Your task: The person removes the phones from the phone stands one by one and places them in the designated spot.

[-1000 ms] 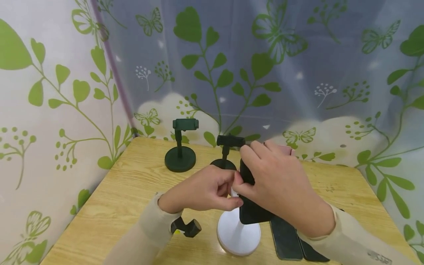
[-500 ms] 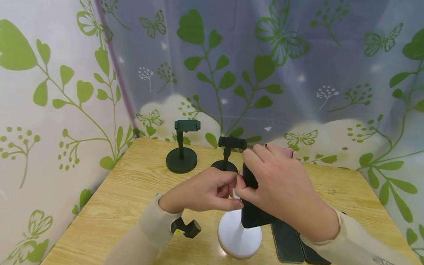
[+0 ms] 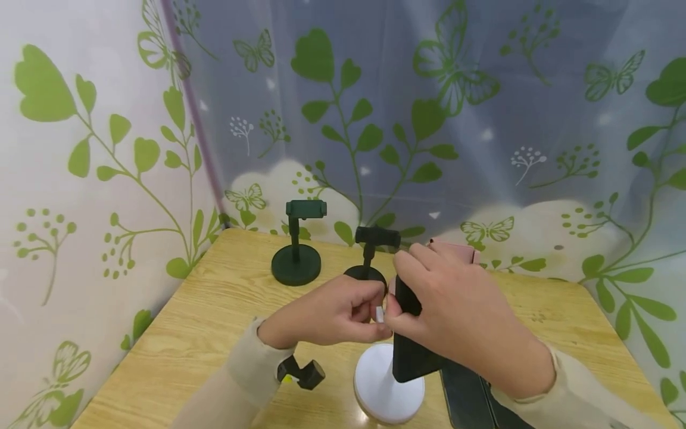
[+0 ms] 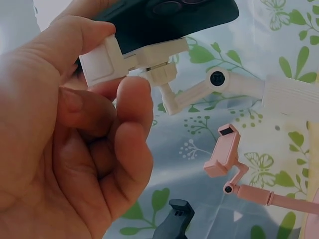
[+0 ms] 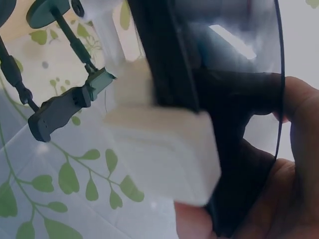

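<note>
A white phone stand (image 3: 388, 387) stands upright near the front of the table, its upper part mostly hidden by the hands in the head view. With thumb and index finger, my left hand (image 3: 332, 310) pinches the white end of the stand's clamp (image 4: 102, 62). My right hand (image 3: 466, 316) grips a dark smartphone (image 3: 412, 351), fingers over its far edge and thumb on the near one. Seen from the left wrist, the phone (image 4: 199, 17) lies along the clamp, its camera lenses partly showing. The white clamp end (image 5: 164, 154) overlaps the phone's edge in the right wrist view.
At the back of the wooden table (image 3: 182, 333) stand a green phone stand (image 3: 296, 265), a black one (image 3: 377, 236) and a pink one (image 3: 455, 250), partly hidden. Dark phones (image 3: 466, 396) lie side by side under the right forearm. A patterned curtain (image 3: 375, 89) borders the table.
The head view has tilted up slightly, so everything sits a little lower. The phone and right hand have shifted slightly right and down, and a white bit of clamp shows between the hands.
</note>
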{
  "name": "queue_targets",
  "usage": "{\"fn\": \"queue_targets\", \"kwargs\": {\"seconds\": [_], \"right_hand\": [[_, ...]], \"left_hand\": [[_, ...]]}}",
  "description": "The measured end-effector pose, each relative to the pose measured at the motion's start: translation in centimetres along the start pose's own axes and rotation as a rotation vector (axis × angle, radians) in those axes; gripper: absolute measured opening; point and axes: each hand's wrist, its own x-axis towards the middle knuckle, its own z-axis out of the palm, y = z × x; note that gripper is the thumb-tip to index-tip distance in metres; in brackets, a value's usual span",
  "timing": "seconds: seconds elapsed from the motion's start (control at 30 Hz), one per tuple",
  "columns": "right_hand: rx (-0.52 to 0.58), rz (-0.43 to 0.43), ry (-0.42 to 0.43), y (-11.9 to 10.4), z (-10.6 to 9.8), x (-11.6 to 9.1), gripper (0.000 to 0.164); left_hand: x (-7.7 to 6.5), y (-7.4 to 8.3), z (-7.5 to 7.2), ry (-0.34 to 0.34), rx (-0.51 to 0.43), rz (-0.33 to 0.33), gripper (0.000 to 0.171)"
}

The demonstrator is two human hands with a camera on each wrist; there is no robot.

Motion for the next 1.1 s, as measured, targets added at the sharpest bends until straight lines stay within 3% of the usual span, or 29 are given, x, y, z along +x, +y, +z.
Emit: {"fn": "queue_targets", "kwargs": {"seconds": [0.37,0.67,1.1], "right_hand": [[0.007,-0.002,0.028,0.0,0.3,-0.4,0.021],[0.031,0.019,-0.001,0.0,0.3,-0.6,0.021],[0.059,0.047,-0.010,0.3,0.1,-0.9,0.019]], "left_hand": [[-0.2,0.8,0.4,0.060,0.098,-0.062,0.023],[-0.2,2.4,0.8,0.089,0.370,-0.106,0.013],[0.5,2.8,0.7,0.062,0.410,-0.131,0.009]]}}
